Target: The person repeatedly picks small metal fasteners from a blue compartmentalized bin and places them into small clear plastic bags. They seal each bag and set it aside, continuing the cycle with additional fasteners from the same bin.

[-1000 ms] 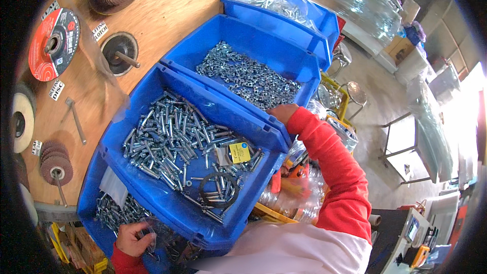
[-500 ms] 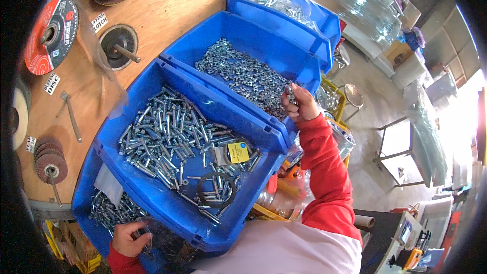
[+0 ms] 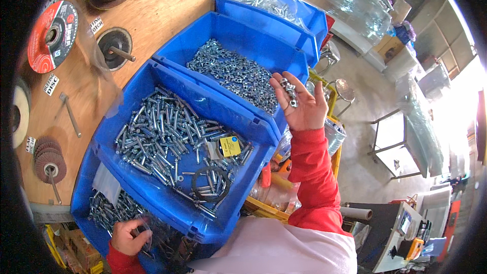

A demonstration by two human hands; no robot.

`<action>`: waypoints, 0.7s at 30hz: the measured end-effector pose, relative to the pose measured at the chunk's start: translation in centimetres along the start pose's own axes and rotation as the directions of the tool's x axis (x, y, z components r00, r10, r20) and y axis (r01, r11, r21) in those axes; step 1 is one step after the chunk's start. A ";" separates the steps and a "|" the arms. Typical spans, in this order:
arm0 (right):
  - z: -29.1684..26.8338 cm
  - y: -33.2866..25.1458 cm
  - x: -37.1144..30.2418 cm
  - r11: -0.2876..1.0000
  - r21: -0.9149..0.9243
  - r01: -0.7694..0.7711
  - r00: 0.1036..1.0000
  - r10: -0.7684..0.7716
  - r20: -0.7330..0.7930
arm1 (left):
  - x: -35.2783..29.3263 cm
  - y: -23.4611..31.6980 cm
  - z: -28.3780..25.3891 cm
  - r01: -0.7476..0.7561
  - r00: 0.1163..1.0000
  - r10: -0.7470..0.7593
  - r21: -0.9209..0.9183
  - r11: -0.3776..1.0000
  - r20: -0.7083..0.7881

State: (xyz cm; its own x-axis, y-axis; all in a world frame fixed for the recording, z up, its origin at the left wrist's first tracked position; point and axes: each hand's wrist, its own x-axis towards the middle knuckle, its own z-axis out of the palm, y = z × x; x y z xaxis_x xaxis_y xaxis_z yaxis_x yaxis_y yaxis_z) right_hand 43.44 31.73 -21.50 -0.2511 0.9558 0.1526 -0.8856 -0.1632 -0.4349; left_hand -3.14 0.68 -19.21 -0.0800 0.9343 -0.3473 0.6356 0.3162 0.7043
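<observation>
By the right end of a blue bin with a heap of small shiny nuts, the right hand is held palm up, not squeezing, and a few loose nuts lie on its fingers. Down low, the left hand is bent next to some clear plastic, and it is hard to tell if it pinches it. Dark screws lie close by that hand. Between the two hands, a middle bin has long bolts, a yellow card and a black ring in it
</observation>
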 end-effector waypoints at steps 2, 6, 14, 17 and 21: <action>2.9 0.9 -1.8 0.999 0.031 -0.012 1.000 0.011 0.012 | 0.0 0.7 -0.1 -0.023 0.999 0.021 0.039 0.999 0.036; 8.2 5.1 -5.9 0.984 0.141 -0.105 0.994 0.101 0.034 | -0.6 2.6 -0.2 -0.050 0.995 0.041 0.103 0.993 0.088; 14.6 17.8 -13.7 0.818 0.291 -0.497 0.867 0.456 0.200 | -1.5 1.5 2.1 -0.448 0.889 0.458 0.198 0.872 -0.006; 16.8 22.1 -15.9 0.857 0.028 -0.515 0.856 0.516 -0.036 | -1.7 0.8 3.0 -0.399 0.915 0.403 0.110 0.911 -0.022; 19.9 26.1 -17.7 0.948 -0.111 -0.299 0.954 0.297 -0.038 | -1.8 1.3 3.2 -0.409 0.911 0.412 0.127 0.904 -0.002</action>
State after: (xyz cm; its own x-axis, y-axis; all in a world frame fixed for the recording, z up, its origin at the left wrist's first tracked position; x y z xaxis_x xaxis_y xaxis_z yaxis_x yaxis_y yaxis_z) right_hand 17.01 5.67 -17.94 -0.4875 0.8730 -0.0174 -0.7209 -0.4136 -0.5562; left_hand 0.24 -1.11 -19.65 0.1880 0.9819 -0.0249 0.7048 -0.1172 0.6997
